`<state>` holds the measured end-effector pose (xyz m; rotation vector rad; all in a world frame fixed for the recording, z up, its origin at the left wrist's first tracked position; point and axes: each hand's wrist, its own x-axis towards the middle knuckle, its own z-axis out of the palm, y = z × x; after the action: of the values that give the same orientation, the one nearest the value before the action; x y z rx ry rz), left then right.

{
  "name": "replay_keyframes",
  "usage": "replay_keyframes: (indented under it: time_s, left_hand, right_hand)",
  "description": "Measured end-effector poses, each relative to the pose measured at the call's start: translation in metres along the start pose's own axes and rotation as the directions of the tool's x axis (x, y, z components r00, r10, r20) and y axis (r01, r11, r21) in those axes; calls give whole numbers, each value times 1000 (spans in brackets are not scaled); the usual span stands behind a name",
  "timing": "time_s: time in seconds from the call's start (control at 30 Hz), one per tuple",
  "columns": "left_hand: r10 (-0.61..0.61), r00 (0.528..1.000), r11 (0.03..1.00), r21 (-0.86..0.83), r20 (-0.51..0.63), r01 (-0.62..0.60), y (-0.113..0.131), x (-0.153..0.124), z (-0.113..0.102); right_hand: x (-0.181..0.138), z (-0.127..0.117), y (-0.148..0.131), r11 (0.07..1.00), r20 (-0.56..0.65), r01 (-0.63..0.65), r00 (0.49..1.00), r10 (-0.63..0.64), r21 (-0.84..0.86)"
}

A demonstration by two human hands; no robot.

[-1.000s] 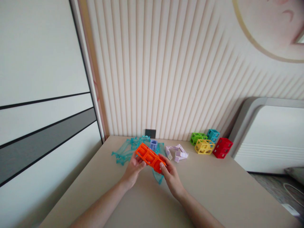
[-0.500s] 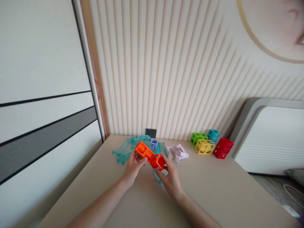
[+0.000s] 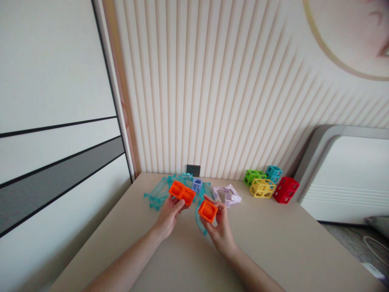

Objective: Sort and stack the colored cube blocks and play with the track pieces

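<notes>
left hand (image 3: 168,217): pinching a joined pair of orange blocks (image 3: 182,193), held above the bench (image 3: 170,259)
right hand (image 3: 221,230): gripping a single orange block (image 3: 208,211), apart from the pair
behind the hands: translucent teal pieces (image 3: 159,188) and a small periwinkle block (image 3: 197,185) on the bench
farther right: lilac pieces (image 3: 232,198), then a green block (image 3: 251,178), yellow block (image 3: 261,188), blue block (image 3: 274,173) and red block (image 3: 286,190)

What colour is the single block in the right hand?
Orange; the block shows best in the head view.
</notes>
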<state>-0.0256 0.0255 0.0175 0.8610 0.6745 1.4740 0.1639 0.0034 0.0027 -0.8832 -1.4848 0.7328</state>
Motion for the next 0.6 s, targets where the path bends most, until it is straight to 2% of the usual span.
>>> replay_keyframes:
  time_s: [0.13,0.2,0.27,0.43,0.6]
  left_hand:
    - [-89,985,996,3,146,90,-5,-9,6]
    - [-99,980,995,16,173,97,-7,-11,8]
    - [-94,982,995,41,162,88,-8,-11,7]
    - [-5,996,995,98,88,-4,-12,-5,-1]
    - [36,997,989,143,71,-46,-8,-7,1]
  right_hand:
    - [-3,1,4,999,30,27,999,-25,-41]
    - [-3,1,6,995,44,28,999,-24,-92]
    - [-2,-1,6,990,84,41,996,-30,-134]
    - [-8,-5,4,983,272,87,962,-40,-163]
    - [-12,-1,-1,991,342,54,940,-9,-121]
